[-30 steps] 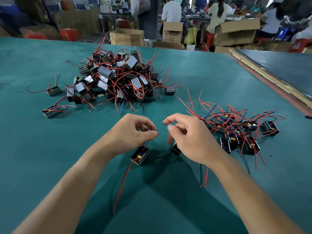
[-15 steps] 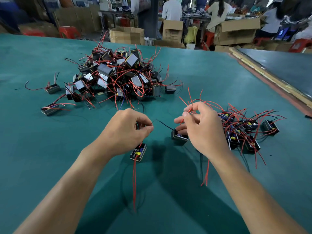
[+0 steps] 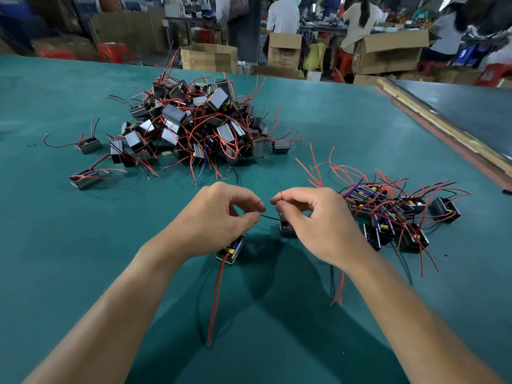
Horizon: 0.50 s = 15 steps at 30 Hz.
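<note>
Right hand point(image 3: 313, 220) closing toward left hand point(image 3: 219, 217) since earlier frame. Pile point(image 3: 199, 126) lying at 11 o'clock, smaller group point(image 3: 393, 214) at 3. Module point(image 3: 231, 249) sitting at 6 below left hand. Left pinching black wire point(image 3: 270, 217), right pinching red wire tip point(image 3: 281, 195). Likely joining leads; next calling for aligning tips, twisting.

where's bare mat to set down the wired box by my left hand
Bare mat lies left of the left hand, nearer than the stray box. More lies right of the right hand, nearer than the smaller heap. Crowded: the big pile beyond the hands, that heap, and the wires they pinch.
</note>
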{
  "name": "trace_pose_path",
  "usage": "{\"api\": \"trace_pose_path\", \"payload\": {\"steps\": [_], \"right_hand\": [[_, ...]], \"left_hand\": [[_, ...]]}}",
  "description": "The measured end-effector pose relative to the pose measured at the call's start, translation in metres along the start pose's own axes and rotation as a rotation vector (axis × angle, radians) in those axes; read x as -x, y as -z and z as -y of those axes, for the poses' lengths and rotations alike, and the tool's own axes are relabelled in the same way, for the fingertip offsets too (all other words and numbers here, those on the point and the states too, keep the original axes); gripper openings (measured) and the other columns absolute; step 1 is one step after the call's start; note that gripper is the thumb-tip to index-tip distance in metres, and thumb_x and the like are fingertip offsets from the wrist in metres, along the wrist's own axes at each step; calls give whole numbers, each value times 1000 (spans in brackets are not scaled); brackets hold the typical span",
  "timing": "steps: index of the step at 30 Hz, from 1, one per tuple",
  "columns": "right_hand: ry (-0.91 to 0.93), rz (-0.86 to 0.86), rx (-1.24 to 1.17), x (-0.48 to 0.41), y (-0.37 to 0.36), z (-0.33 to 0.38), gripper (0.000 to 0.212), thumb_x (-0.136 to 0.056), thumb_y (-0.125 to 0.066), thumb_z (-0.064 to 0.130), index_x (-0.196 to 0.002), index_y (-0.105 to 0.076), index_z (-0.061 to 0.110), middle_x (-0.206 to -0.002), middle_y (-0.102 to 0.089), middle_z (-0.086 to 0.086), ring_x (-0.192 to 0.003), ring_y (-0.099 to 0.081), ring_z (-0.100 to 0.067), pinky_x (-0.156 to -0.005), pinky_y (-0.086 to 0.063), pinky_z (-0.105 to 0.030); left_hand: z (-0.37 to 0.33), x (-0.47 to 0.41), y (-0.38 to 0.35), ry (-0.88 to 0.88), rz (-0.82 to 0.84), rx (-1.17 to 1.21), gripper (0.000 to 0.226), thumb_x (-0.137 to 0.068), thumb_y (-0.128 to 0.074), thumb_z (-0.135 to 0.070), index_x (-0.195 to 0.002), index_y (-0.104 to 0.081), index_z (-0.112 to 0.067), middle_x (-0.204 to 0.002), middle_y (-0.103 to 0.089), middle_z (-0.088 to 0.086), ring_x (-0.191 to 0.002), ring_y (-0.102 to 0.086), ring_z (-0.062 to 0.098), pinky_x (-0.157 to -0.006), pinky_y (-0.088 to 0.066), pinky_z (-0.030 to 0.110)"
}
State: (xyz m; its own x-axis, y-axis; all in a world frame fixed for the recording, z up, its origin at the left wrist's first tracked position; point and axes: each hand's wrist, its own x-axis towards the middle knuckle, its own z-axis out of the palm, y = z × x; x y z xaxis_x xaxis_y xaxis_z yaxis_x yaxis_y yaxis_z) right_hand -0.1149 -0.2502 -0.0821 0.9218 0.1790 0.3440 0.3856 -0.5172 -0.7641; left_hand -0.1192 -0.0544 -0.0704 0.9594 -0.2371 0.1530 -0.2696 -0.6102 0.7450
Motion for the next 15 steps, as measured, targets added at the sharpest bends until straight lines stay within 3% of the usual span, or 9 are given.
{"api": "trace_pose_path", "payload": {"steps": [5, 10, 15], "right_hand": [[17, 13, 4, 0, -1, -2, 13, -90, -67, 17, -81, -76, 22, -67, -70, 7, -64, -67, -16, -68, -55, -40], [56, 72, 40, 1, -1, -1, 13, -88, -69, 25, -76, -75, 23, -61, -66, 7, -60, -60, -18, -63, -51, -42], [47, 105, 52, 2, -3, 0, 17, -88, -74, 30, -73, -73, 24, -57, -62, 8, -51, -48, -6, -54, -40, -28]], "left_hand": [[-6, 0, 0, 12, 49, 160, 13, -92, -64, -11, -86, -73, -19, -71, -73, -4, -55, -55, 12, -60, -51, 33], [-8, 1, 0, 29, 44, 282, 11, -92, -64, -4, -87, -70, -11, -71, -74, 2, -51, -55, 15, -51, -47, 21], [-7, 0, -1, 20, 32, 265, 5, -88, -70, -9, -87, -73, -13, -69, -73, -2, -53, -62, 15, -54, -52, 25]]}}
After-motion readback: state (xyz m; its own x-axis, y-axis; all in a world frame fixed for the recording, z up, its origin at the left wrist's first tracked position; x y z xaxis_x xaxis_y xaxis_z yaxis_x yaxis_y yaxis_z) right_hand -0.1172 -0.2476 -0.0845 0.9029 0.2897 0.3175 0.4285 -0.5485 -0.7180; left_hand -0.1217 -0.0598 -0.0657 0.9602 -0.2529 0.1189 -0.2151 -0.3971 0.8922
